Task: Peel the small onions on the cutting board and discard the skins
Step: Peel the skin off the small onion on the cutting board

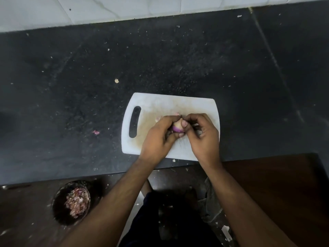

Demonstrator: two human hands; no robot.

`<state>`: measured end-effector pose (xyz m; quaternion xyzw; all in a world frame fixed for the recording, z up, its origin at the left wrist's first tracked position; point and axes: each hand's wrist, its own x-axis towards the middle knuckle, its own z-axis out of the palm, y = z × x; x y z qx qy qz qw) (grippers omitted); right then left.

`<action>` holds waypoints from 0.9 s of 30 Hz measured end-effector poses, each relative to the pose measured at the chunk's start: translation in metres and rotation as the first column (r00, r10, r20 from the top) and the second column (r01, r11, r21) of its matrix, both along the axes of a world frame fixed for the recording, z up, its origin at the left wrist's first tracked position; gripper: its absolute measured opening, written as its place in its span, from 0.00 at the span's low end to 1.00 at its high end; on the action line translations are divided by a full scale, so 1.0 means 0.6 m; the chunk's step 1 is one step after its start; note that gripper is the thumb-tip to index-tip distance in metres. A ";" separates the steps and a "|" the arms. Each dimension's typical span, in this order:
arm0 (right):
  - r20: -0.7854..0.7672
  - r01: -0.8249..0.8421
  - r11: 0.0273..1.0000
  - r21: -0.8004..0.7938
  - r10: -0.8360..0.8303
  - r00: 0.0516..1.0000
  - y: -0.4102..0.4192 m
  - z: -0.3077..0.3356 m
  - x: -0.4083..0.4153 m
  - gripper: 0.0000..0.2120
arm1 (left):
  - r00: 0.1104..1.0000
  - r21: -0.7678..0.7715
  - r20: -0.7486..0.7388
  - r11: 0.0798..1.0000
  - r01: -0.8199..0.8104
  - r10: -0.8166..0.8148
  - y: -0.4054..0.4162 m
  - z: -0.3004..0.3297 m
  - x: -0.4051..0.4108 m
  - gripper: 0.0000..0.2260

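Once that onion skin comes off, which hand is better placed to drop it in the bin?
Probably the left hand: the bin of skins sits low on the person's left, while the right hand is farther away.

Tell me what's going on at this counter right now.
A person is peeling a small purple onion, pinched between the left hand and right hand above a white plastic cutting board on the dark stone counter. Part of the skin is already off. A dark round bin on the floor below holds discarded skins.

Place: a home kitchen
Counter (71,86): dark speckled stone, white wall tiles (53,9) along its far edge
Signs: white cutting board (160,104) near the front edge, bin of onion skins (71,202) below
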<state>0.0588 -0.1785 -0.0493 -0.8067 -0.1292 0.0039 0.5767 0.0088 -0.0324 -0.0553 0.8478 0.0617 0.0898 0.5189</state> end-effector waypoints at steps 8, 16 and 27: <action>0.155 -0.033 0.996 -0.078 0.044 0.987 -0.001 -0.025 0.012 0.05 | 1.000 -0.019 0.017 1.000 0.001 -0.001 0.002 -0.017 0.000 0.20; 0.255 0.023 0.997 -0.080 -0.002 0.967 0.006 -0.041 0.003 0.04 | 0.996 0.061 0.088 0.998 0.004 -0.010 -0.002 -0.033 -0.002 0.18; 0.298 0.059 0.993 -0.098 -0.027 0.954 0.007 -0.033 -0.004 0.03 | 0.986 0.181 0.168 0.982 -0.050 0.020 -0.011 -0.023 -0.008 0.14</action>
